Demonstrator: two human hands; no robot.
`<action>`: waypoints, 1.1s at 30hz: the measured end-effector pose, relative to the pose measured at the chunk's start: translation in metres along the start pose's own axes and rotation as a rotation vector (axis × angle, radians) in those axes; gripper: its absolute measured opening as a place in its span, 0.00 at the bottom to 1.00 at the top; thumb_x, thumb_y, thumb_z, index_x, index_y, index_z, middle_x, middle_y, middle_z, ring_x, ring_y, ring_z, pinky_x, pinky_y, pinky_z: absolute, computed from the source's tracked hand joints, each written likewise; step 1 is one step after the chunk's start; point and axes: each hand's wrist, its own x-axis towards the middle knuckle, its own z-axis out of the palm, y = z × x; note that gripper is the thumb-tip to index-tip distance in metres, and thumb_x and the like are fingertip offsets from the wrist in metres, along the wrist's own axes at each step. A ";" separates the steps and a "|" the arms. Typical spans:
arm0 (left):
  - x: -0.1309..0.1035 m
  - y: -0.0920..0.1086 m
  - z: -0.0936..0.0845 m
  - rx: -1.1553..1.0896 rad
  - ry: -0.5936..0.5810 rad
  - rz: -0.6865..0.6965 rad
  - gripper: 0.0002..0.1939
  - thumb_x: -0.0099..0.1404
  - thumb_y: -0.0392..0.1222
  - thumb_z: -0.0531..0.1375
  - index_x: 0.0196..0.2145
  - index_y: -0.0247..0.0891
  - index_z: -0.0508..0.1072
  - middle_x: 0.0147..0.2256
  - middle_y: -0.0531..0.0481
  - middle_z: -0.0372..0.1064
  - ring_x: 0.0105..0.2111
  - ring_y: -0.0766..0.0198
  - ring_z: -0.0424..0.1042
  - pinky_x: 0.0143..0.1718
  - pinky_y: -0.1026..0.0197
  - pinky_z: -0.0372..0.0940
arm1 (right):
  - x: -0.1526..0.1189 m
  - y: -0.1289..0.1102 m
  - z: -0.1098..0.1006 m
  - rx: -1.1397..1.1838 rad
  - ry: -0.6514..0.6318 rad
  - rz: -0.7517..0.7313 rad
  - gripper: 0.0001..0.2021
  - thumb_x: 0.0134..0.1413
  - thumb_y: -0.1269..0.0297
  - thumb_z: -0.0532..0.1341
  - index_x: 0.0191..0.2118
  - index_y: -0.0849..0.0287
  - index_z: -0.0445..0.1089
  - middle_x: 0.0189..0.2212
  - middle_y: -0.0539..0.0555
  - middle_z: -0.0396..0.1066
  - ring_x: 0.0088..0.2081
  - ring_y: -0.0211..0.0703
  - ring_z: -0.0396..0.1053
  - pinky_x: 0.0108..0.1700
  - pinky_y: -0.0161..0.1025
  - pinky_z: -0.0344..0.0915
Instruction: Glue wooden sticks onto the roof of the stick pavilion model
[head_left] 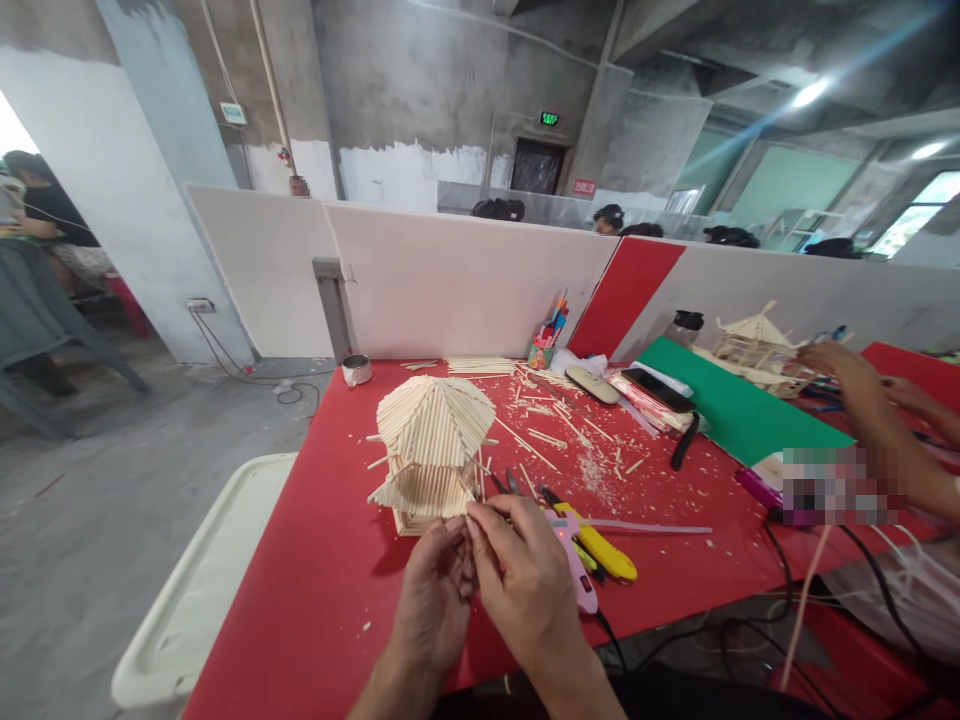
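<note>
A small pavilion model (435,420) made of pale wooden sticks stands upright on the red tabletop (285,590), with an upper roof and a lower one. My left hand (437,585) is at the front right corner of the lower roof, its fingers curled together; what they hold is too small to name. Beside it, my right hand (521,575) pinches at the same corner, and its fingertips hide whatever is between them. A pink glue gun (576,575) lies partly behind my right hand, with a yellow-handled cutter (607,552) next to it.
Loose sticks (480,366) and shavings lie behind and right of the model. A metal cup (357,369), a pen holder (540,350), a black phone (658,389) and a green board (735,410) are farther back. At right, another person's hands are near a second stick model (757,335).
</note>
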 end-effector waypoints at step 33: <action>0.010 0.007 -0.012 0.271 0.085 0.167 0.10 0.43 0.34 0.65 0.27 0.35 0.72 0.34 0.46 0.75 0.28 0.62 0.71 0.22 0.65 0.60 | 0.076 0.110 0.030 -0.032 -0.983 0.397 0.11 0.59 0.58 0.58 0.41 0.61 0.70 0.37 0.51 0.72 0.37 0.39 0.70 0.39 0.39 0.67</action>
